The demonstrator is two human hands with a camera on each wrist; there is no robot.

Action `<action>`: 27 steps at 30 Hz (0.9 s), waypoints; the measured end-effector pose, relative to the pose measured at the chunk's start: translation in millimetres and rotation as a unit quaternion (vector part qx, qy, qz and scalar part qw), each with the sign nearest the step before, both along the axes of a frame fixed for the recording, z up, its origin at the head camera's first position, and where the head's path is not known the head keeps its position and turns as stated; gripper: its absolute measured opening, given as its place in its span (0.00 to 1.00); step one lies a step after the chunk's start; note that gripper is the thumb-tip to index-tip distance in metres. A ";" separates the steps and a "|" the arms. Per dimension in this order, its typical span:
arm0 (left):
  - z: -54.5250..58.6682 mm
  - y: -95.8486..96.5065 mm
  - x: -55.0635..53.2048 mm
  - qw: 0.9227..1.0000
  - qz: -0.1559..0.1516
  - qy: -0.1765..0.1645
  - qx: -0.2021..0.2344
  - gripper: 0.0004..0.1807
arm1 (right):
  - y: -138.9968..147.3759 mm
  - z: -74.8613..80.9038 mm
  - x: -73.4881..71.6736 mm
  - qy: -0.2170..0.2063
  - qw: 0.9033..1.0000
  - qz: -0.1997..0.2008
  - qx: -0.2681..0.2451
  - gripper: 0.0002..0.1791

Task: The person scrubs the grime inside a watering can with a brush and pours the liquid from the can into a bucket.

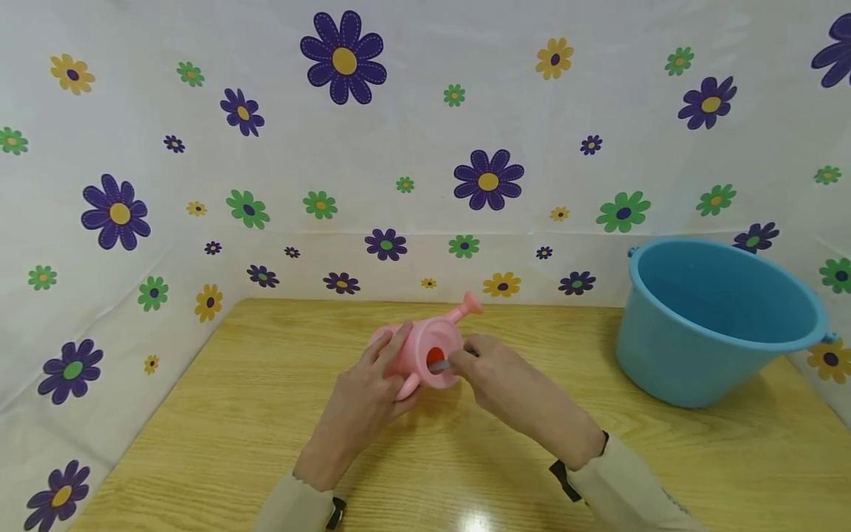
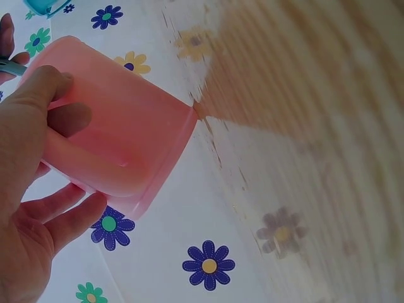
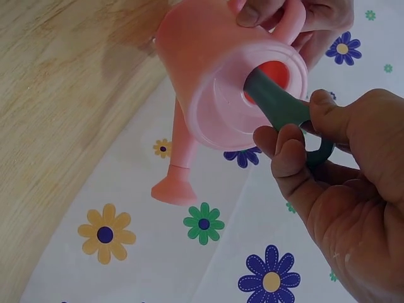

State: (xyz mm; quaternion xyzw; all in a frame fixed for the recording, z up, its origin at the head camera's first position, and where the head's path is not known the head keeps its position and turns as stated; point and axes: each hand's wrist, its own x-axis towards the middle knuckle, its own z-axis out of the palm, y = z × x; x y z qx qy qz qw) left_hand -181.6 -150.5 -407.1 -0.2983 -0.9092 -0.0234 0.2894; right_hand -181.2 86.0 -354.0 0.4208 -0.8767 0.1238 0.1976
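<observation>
A pink toy watering can (image 1: 409, 357) lies tilted over the wooden table, its opening turned toward my right side and its spout (image 1: 457, 313) pointing back and right. My left hand (image 1: 362, 399) grips it around the body beside its loop handle (image 2: 95, 167). Through the round hole in its top runs a grey-green plastic tool (image 3: 274, 104) with a ring-shaped end. Between thumb and curled fingers my right hand (image 1: 512, 384) pinches that ring end. Orange-red (image 3: 276, 74) shows inside the hole; the tool's far end is hidden in the can.
At the right of the table (image 1: 266, 384) stands a large blue bucket (image 1: 691, 369) with its mouth up. A white sheet (image 1: 399, 133) with purple, green and yellow flowers hangs behind the table and at its sides.
</observation>
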 end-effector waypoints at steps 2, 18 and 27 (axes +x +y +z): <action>0.0 0.1 0.4 1.000 0.001 0.004 -0.002 0.22 | -1.6 -1.1 0.1 -0.004 1.000 0.001 -0.003 0.09; -2.9 -0.3 4.0 1.000 0.004 0.003 0.005 0.22 | -11.4 -10.8 2.2 -0.040 0.999 -0.008 0.008 0.07; -3.2 1.6 0.3 1.000 0.001 0.012 0.013 0.23 | -12.8 -9.0 2.1 -0.015 0.999 -0.024 0.036 0.07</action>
